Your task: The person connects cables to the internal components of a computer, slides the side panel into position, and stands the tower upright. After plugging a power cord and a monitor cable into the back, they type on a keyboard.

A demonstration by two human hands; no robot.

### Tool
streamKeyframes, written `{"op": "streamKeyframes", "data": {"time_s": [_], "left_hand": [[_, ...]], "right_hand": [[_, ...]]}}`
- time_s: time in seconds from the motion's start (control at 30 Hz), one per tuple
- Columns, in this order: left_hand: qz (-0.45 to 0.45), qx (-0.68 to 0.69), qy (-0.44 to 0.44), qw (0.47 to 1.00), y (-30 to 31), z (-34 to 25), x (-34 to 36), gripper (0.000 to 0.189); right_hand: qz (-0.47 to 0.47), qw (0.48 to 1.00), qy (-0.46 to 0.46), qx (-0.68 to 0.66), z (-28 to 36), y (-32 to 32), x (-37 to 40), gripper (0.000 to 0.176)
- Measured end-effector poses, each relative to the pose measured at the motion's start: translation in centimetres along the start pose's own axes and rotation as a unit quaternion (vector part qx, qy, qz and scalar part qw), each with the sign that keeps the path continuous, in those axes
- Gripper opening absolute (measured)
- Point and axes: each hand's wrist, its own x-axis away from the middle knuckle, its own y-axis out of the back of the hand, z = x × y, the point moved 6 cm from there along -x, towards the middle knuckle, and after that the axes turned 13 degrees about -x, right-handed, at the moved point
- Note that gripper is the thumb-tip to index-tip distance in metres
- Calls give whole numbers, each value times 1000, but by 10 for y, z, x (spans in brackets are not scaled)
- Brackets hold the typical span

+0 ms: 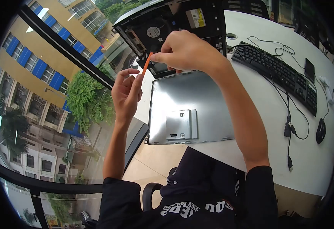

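A slim orange strip slants between my hands, in front of an opened black computer case. Its lower end meets the thumb of my left hand, whose fingers are curled. My right hand is closed, with the thumb against the strip's upper part; some of its fingers are hidden. A small dark part lies at the strip's top, and I cannot make out whether they are joined. Inside the case show a round fan-like part and a drive with a white and yellow label.
A bare metal side panel lies on the white table below my right forearm. To the right are a black keyboard, loose cables, a phone and a mouse. A large window runs along the left.
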Motion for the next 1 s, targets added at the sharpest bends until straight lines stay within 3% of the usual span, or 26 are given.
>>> {"op": "streamKeyframes", "data": {"time_s": [0.07,0.17,0.2,0.27,0.33,0.43,0.63,0.7,0.83,0.87,0.93,1.0], "left_hand": [[-15,-14,-47,999,5,-2,7,19],[-35,-35,-70,996,9,-9,15,18],[-44,-67,-97,992,9,-13,15,18],[-51,-113,-129,984,11,-18,11,15],[-41,-70,-98,992,15,-20,6,14],[-13,-58,-95,994,18,-19,0,16],[63,-27,-85,994,16,-19,-10,24],[67,4,-81,994,19,-15,-22,29],[-77,46,-55,994,39,28,-83,61],[-85,40,-41,995,37,46,-101,68],[-104,32,-14,994,28,84,-133,82],[-65,43,-31,996,11,97,-157,86]], "right_hand": [[43,989,-74,-118,-3,-15,-2,47],[41,990,-77,-108,7,-29,5,48],[22,997,-73,-31,6,-32,3,38],[-77,988,99,88,19,-31,8,30],[-154,940,243,183,34,-36,17,32],[-200,930,246,186,32,-37,12,25],[-189,867,401,229,16,-49,8,18],[-221,879,357,227,3,-43,2,13],[-264,927,256,77,-34,-27,-11,11],[-253,953,156,56,-42,-26,-13,15],[-254,956,144,-22,-60,-27,-20,15],[-246,958,106,-96,-69,-23,-25,15]]}}
